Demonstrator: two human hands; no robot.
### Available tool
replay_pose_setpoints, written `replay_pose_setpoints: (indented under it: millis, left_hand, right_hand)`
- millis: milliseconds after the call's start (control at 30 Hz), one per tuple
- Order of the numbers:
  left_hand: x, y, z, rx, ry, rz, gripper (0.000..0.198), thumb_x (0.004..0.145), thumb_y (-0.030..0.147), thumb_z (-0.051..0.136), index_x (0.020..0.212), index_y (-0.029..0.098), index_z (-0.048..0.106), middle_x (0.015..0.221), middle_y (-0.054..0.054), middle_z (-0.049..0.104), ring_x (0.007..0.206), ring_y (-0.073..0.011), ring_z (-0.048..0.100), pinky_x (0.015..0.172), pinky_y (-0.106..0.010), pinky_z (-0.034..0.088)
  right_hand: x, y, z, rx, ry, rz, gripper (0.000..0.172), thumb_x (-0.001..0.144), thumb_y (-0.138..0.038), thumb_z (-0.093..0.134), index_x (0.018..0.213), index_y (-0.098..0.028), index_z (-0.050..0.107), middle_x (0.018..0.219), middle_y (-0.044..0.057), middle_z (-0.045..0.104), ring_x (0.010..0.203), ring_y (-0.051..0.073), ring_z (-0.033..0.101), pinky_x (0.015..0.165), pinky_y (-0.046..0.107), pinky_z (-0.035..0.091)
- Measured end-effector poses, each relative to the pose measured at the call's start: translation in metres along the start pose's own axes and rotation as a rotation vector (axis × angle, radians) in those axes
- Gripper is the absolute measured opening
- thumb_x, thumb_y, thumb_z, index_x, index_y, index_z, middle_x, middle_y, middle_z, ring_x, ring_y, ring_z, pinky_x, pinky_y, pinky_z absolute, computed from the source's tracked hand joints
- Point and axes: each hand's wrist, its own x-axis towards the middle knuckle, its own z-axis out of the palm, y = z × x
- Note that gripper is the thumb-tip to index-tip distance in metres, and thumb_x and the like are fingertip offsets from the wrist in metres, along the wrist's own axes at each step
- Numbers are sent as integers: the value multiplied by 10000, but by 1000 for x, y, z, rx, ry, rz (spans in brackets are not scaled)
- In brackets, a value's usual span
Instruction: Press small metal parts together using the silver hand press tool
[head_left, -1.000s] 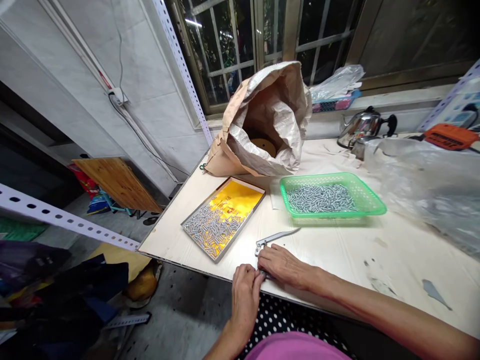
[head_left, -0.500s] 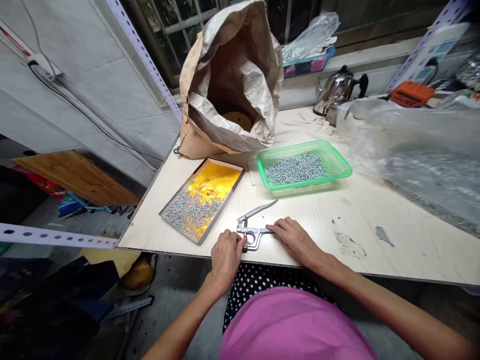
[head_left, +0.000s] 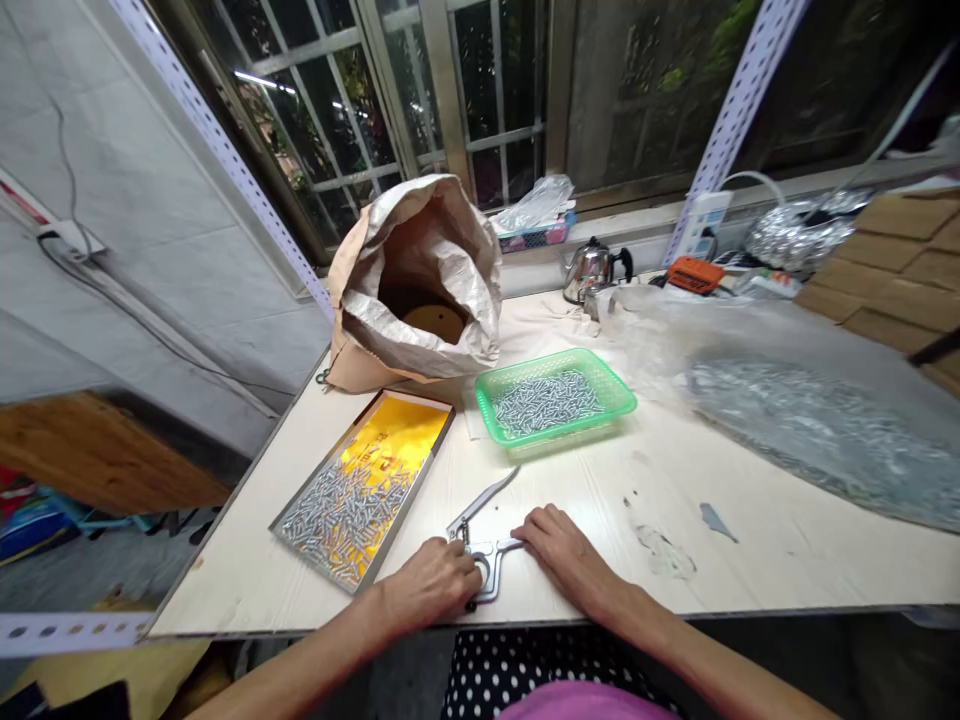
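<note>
A pair of silver snap pliers [head_left: 487, 572] lies near the table's front edge, its upper lever raised at an angle and a spring by the pivot. My left hand [head_left: 431, 578] is closed at the jaw end, fingers bunched together; whatever they pinch is hidden. At the other end, my right hand [head_left: 566, 560] holds the tip of the fixed handle with its fingertips. Left of the pliers is a shallow tray [head_left: 405, 503] with a yellow bottom, partly covered by small metal pins [head_left: 341, 515]. Behind the pliers stands a green plastic basket [head_left: 621, 402] containing similar metal pins [head_left: 551, 400].
A large open paper sack [head_left: 349, 350] stands at the back left. On the right lies a clear plastic bag [head_left: 795, 430] full of metal pieces. A kettle [head_left: 589, 272] and an orange box [head_left: 694, 275] are farther back. A grey scrap [head_left: 718, 522] lies to the right.
The view has tilted up, showing more window. My left hand has turned, its fingers now curling over the jaw end and covering the red part. My right hand stays on the handle tip.
</note>
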Motion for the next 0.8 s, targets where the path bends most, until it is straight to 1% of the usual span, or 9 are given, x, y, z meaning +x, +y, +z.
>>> replay_pose_setpoints:
  millis: [67,167,300,400,467,567,667,733,800]
  left_hand:
    - [1,0,0,-91,30,5,145,888,116,526,789,164,622,753,-48,679,703,-175,618,611,-248,437]
    - [1,2,-6,-456,149,-170,191,895,159,511,763,182,646,699,-16,674,643,-137,615,594,-213,424]
    - [17,0,-47,-978,413,-476,220,895,299,513,863,167,685,581,11,624,491,-109,549,493,-197,413]
    - [34,-19,-96,-943,731,-503,314,876,349,561,1112,174,670,827,-41,702,588,-120,600,575,-229,484]
    - [38,-44,-120,-706,806,-504,372,883,347,575,1221,199,628,980,-54,705,752,-148,640,704,-258,504]
    - [25,-92,-121,-343,708,-684,272,915,301,547,1140,218,675,1055,-50,698,920,-182,636,822,-272,466]
    - [-6,-134,-89,-138,328,-1021,244,934,264,486,1020,222,710,1043,-60,698,970,-218,630,778,-265,435]
    - [-26,-151,-63,-114,199,-1121,247,907,204,480,875,181,724,964,-93,699,924,-237,638,723,-270,417]
    - [-40,-160,-40,-113,150,-1167,263,889,180,471,796,152,715,923,-121,688,874,-244,640,681,-277,402]
  right_hand:
    - [-1,0,-1,0,10,11,153,939,-140,504,1006,-196,630,918,50,601,852,201,510,731,324,410]
    - [-1,0,-1,17,23,20,170,946,-132,481,1003,-195,627,914,49,598,849,199,508,732,329,411]
    - [-1,1,2,39,37,30,148,945,-152,494,990,-194,629,903,50,598,842,202,511,718,330,408]
    - [-1,2,4,36,46,26,151,952,-165,484,980,-191,630,890,56,598,830,202,517,713,332,408]
    - [-1,3,5,37,47,10,173,964,-171,458,991,-192,627,887,60,597,820,200,520,708,333,409]
    - [-3,3,5,51,46,-12,215,971,-150,414,1029,-194,616,901,67,596,826,202,526,711,338,411]
    - [-4,4,7,63,58,-31,241,969,-134,389,1044,-198,609,901,71,593,814,206,527,700,345,407]
    - [-4,5,10,61,72,-44,242,970,-144,385,1040,-206,608,893,70,592,796,208,528,681,344,402]
    - [-4,6,14,47,93,-53,239,972,-161,383,1027,-215,609,882,70,592,783,212,530,665,344,395]
